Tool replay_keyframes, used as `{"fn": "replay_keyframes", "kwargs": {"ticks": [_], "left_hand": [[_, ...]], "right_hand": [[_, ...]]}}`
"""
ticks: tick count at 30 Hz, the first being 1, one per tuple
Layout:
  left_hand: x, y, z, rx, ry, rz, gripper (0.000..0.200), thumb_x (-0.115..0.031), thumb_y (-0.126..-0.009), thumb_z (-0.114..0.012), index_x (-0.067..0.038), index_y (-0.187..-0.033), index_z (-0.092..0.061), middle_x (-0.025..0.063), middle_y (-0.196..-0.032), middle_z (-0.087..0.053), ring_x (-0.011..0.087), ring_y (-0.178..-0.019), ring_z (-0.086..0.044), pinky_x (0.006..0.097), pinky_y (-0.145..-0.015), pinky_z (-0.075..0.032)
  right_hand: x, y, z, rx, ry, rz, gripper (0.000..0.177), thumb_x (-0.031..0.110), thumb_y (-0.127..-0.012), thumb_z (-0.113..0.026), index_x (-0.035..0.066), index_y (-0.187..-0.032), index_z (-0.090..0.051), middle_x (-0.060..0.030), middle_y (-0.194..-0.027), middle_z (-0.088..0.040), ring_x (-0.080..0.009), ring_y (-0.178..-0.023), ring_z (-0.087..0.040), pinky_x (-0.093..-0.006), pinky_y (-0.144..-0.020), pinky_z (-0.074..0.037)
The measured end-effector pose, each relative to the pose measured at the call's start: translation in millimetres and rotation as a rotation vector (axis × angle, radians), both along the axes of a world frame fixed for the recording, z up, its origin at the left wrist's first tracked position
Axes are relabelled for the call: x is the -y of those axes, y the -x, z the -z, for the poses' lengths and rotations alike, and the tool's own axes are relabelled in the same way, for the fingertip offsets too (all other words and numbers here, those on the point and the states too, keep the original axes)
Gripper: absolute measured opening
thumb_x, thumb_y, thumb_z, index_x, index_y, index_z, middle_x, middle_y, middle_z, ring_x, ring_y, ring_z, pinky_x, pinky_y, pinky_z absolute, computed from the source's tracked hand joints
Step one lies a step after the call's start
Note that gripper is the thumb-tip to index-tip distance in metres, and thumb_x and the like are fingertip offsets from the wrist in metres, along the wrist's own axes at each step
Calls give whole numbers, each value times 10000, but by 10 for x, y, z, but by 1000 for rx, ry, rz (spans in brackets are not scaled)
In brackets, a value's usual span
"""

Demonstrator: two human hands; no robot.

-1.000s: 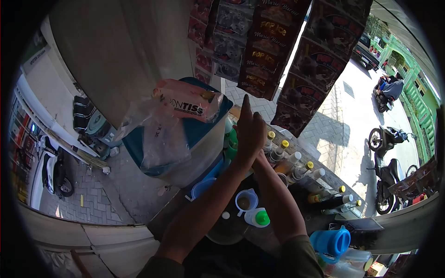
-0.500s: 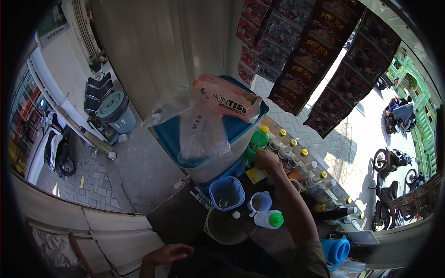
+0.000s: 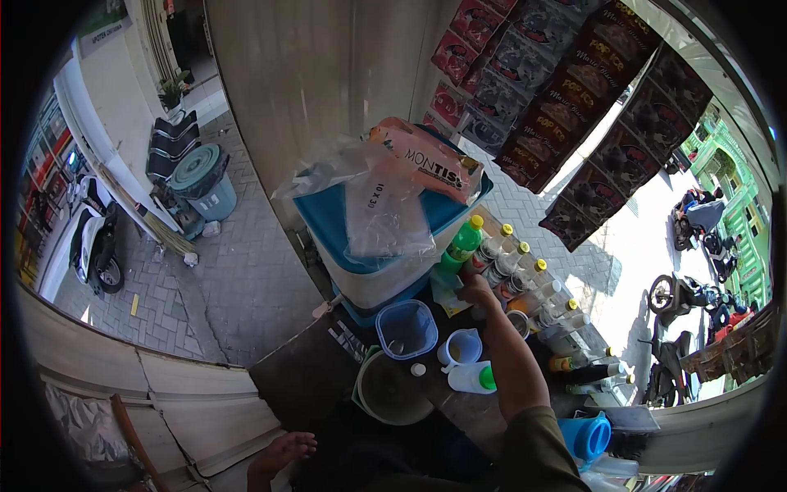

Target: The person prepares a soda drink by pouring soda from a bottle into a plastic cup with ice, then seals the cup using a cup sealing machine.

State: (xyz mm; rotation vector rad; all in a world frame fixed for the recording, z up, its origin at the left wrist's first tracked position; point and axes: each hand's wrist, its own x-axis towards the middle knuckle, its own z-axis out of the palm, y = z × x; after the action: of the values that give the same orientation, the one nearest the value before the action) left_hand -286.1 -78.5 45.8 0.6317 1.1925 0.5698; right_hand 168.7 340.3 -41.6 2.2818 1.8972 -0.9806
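Plastic packet (image 3: 445,289), pale and see-through, is at the fingertips of the right hand (image 3: 477,289), just in front of a green bottle (image 3: 466,236) with a yellow cap. What the packet contains is too unclear to make out. The person's right arm reaches forward across the dark counter (image 3: 303,369), and the fingers are bent toward the packet and the foot of the bottle; whether they are clamped on either cannot be told, since the back of the hand hides the grip. A yellow sachet (image 3: 453,309) lies just below the packet, near the same hand.

The left hand (image 3: 288,451) is well apart from all this, low on the left side, with its fingers loosely bent and apart from the thumb.

Nearer the person are a square blue tub (image 3: 420,318), a pale blue jug (image 3: 473,338) and a white bottle (image 3: 467,378) with a green cap, lying on its side. A small white lid (image 3: 418,370) is beside the tub, near a round basin (image 3: 395,398).

To the right, a row of bottles (image 3: 510,261), many yellow-capped, runs along the counter's edge. Left of the green bottle is a cooler box (image 3: 361,283) with a teal lid, on which lie a pink tissue pack (image 3: 430,160) and clear bags (image 3: 387,217) marked "10 X 30". Strips of drink sachets (image 3: 545,123) hang above the street side.
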Motion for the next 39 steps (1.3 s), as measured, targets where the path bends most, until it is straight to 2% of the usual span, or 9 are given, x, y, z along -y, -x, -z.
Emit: {"fn": "replay_keyframes", "kwargs": {"ticks": [2, 9, 13, 19, 25, 31, 32, 34, 39], "left_hand": [[-18, 15, 44, -10, 21, 16, 401, -174, -935, -586, -20, -1289, -479, 108, -1181, -571, 189, -1099, -566, 337, -922, -471], [-6, -38, -28, -29, -16, -46, 390, -166, -928, -593, -4, -1266, -488, 114, -1150, -578, 205, -1072, -581, 346, -911, -480], [-67, 63, 102, 29, 8, 4, 403, -168, -929, -591, -5, -1278, -476, 116, -1162, -572, 205, -1078, -577, 346, -911, -481], [-524, 394, 429, 46, 54, 167, 457, -152, -905, -621, -6, -1305, -456, 110, -1174, -567, 188, -1079, -573, 325, -931, -462], [-1288, 476, -104, -167, -830, 260, 938, -317, -697, -821, -78, -1442, -304, 156, -1497, -264, 312, -1395, -247, 450, -1103, -274], [-1417, 987, 488, 219, -644, 672, 414, -234, -726, -755, -51, -1088, -673, 99, -1259, -548, 237, -1125, -512, 349, -987, -370], [-1372, 1107, 753, 309, -426, 634, 378, -213, -794, -689, 10, -1093, -628, 64, -951, -675, 178, -903, -616, 288, -870, -449], [-1251, 1465, 1198, -36, -308, 526, 281, -198, -869, -616, 12, -1054, -642, 52, -929, -664, 169, -882, -611, 302, -811, -471], [-100, 2278, 2531, -258, 383, -1008, 217, -199, -921, -568, 7, -901, -635, 78, -784, -661, 198, -656, -639, 290, -519, -484]], "right_hand": [[141, -95, -226, -377, -257, -100, 381, 241, -639, -761, 7, -932, -694, -118, -802, -701, -256, -766, -684, -347, -696, -524], [478, -201, -1060, -322, -385, -141, 252, 214, -610, -766, 11, -687, -637, -61, -645, -621, -160, -607, -597, -324, -582, -490], [646, -332, -1019, -430, -576, -102, 246, 145, -651, -732, 0, -834, -653, -77, -691, -635, -170, -649, -628, -316, -618, -507], [1449, 441, -2027, -437, -341, -46, 241, 89, -742, -648, -16, -959, -650, -147, -884, -647, -247, -837, -649, -345, -741, -503], [2560, 2382, -2189, -584, -116, -426, 149, 66, -843, -595, 0, -975, -619, -111, -885, -615, -204, -819, -653, -297, -746, -507], [2692, 3483, -1467, -1286, 480, -424, 154, 90, -883, -602, 12, -1015, -604, -71, -909, -616, -140, -861, -625, -284, -769, -494], [2669, 3577, -1313, -1354, 511, -300, 180, 94, -891, -589, 14, -1051, -598, -61, -914, -610, -128, -898, -615, -291, -771, -495], [2616, 3751, -907, -1231, 379, -157, 188, 98, -892, -601, 2, -1052, -598, -70, -926, -623, -133, -854, -625, -281, -765, -495], [2707, 3799, 353, -604, 159, 32, 270, 123, -869, -641, -16, -1094, -587, -88, -949, -640, -136, -853, -626, -265, -772, -492]]}}
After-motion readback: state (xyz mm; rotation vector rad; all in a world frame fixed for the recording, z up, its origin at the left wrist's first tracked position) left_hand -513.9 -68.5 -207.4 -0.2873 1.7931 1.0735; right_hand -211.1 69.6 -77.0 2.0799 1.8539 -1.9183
